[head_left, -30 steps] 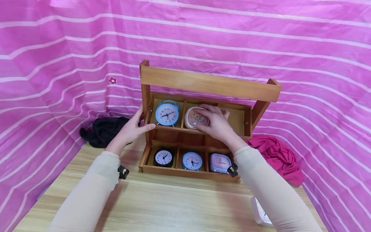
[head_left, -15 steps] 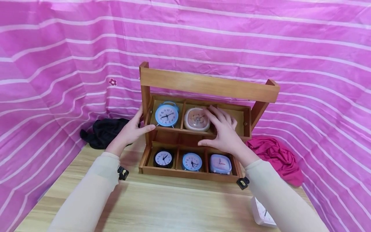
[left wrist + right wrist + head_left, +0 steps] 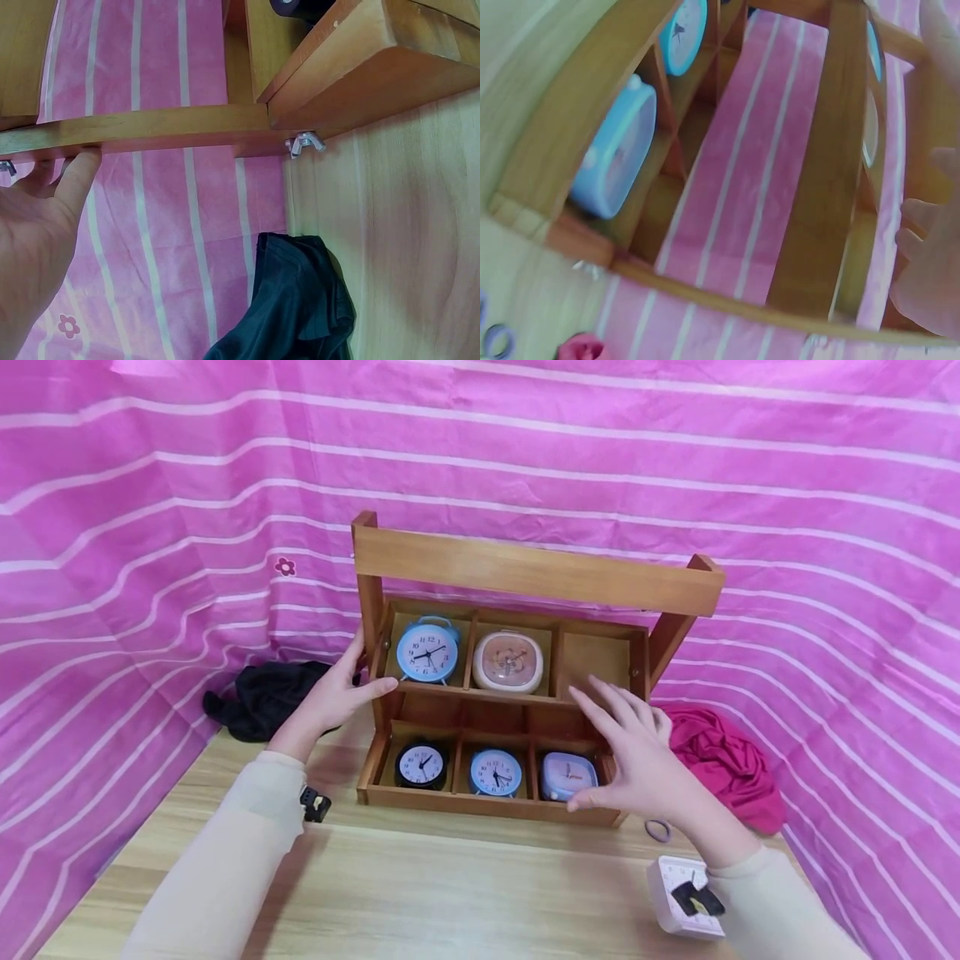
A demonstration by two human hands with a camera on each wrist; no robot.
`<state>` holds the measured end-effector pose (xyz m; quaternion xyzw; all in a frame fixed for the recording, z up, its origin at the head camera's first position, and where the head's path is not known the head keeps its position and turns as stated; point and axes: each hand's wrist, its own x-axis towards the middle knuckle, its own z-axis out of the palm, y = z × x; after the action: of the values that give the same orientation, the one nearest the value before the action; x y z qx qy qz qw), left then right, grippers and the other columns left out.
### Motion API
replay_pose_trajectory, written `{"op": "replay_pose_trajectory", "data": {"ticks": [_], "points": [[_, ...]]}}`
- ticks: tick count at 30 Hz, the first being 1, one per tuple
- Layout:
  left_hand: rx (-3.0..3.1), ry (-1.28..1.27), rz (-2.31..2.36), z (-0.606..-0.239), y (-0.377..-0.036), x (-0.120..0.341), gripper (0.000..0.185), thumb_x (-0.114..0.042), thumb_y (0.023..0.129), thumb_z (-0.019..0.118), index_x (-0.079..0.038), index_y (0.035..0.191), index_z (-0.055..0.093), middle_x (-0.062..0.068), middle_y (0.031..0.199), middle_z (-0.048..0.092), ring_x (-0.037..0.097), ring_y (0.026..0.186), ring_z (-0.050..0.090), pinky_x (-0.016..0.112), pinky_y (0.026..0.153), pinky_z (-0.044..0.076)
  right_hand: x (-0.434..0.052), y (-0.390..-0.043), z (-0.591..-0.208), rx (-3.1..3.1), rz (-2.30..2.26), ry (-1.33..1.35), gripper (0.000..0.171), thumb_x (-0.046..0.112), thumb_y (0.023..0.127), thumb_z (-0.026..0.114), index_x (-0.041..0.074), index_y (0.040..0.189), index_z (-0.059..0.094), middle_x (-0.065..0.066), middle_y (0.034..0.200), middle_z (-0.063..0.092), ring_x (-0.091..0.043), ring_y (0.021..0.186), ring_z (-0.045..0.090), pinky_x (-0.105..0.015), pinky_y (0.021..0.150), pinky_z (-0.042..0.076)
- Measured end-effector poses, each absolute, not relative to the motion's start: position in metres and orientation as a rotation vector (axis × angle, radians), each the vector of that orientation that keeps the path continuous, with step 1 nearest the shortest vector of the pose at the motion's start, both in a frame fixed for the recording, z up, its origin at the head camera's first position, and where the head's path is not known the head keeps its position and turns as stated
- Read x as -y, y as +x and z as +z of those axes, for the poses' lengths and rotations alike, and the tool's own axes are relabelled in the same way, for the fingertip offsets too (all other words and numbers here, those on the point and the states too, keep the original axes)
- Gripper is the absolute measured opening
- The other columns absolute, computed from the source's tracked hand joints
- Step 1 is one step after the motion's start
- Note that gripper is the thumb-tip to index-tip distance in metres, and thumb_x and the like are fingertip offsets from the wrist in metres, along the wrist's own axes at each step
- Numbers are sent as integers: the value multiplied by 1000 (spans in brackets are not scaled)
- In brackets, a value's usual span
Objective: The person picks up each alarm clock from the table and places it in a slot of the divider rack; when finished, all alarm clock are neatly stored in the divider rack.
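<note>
Wooden shelf rack (image 3: 525,578) standing on a light wood table (image 3: 420,893), pink striped cloth all around. Left hand (image 3: 337,693) resting against the rack's left upright, fingers straight, thumb tip laid along the front edge of the upper shelf just below the round blue clock (image 3: 427,652) — same contact seen from the left wrist, a fingertip pressed up under a wooden rail. Right hand (image 3: 637,760) hovering in front of the rack's right side, fingers spread and relaxed, holding nothing. Pink rounded-square clock (image 3: 507,662) sitting upright in the middle compartment of the upper shelf, well clear of those fingers — up and to their left, not touched. Upper right compartment (image 3: 596,662) just behind the right fingertips. Lower shelf, left to right: black clock (image 3: 422,766), small blue clock (image 3: 495,772), pale blue square clock (image 3: 566,775), that last one just beside the right thumb; can't tell whether touching. White clock (image 3: 678,906) lying flat on the table under the right wrist, small hair tie (image 3: 657,830) nearby. Black cloth (image 3: 262,693) bunched left of the rack, red cloth (image 3: 723,764) right of it.
</note>
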<state>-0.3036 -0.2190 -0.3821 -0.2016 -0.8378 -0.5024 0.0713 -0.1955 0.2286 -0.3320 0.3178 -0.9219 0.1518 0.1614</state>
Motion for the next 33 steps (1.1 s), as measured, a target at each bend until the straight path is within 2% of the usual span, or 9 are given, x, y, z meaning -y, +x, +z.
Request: {"op": "replay_pose_trajectory", "data": {"ticks": [2,5,9,14,20,22,28,33], "points": [[2526,-605,-1506,-380,-303,220,104,-25,100,73,-48,165,-5,8,174,15,47,154,25,67,121,24,-240,-187,-336,2636,447,879,132,72,58,91,28,166,30,-10,172,20,-50,147,22,-73,101,20],[2517,-610,-1509,-381,-305,220,102,-28,100,73,-51,164,-3,6,174,18,46,154,27,67,120,25,-258,-172,-346,2642,479,824,127,66,59,94,27,165,35,-12,171,22,-51,147,22,-73,99,20],[2490,-633,-1518,-385,-310,220,103,-27,98,75,-54,164,0,2,173,19,39,155,28,64,123,23,-283,-149,-364,2672,553,728,123,59,60,96,27,164,38,-13,170,24,-52,147,21,-79,98,19],[2503,-623,-1514,-384,-308,220,103,-25,98,75,-51,165,0,6,173,21,43,153,29,67,121,26,-314,-120,-396,2743,539,603,118,52,62,97,27,162,41,-20,163,36,-58,136,34,-83,92,25],[2519,-592,-1518,-382,-305,221,101,-28,99,74,-55,163,1,6,172,24,47,151,33,69,117,31,-342,-97,-438,2885,409,451,113,60,62,95,28,159,45,-23,152,47,-58,127,45,-84,84,36],[2518,-602,-1522,-382,-305,221,101,-28,99,74,-54,163,1,7,172,24,48,150,33,69,117,31,-349,-91,-449,2906,397,448,112,64,61,94,25,156,49,-24,148,51,-57,126,48,-84,83,39],[2532,-590,-1515,-383,-305,221,103,-28,99,75,-52,164,-1,10,172,23,50,150,31,70,118,28,-360,-82,-466,2864,433,527,94,56,60,97,13,138,66,-24,136,62,-55,119,60,-75,88,47],[2543,-583,-1511,-380,-303,219,104,-24,100,73,-47,165,-4,13,173,20,52,150,29,70,119,25,-363,-83,-471,2804,376,560,92,53,58,99,14,135,69,-10,128,66,-34,108,66,-58,83,56]]}}
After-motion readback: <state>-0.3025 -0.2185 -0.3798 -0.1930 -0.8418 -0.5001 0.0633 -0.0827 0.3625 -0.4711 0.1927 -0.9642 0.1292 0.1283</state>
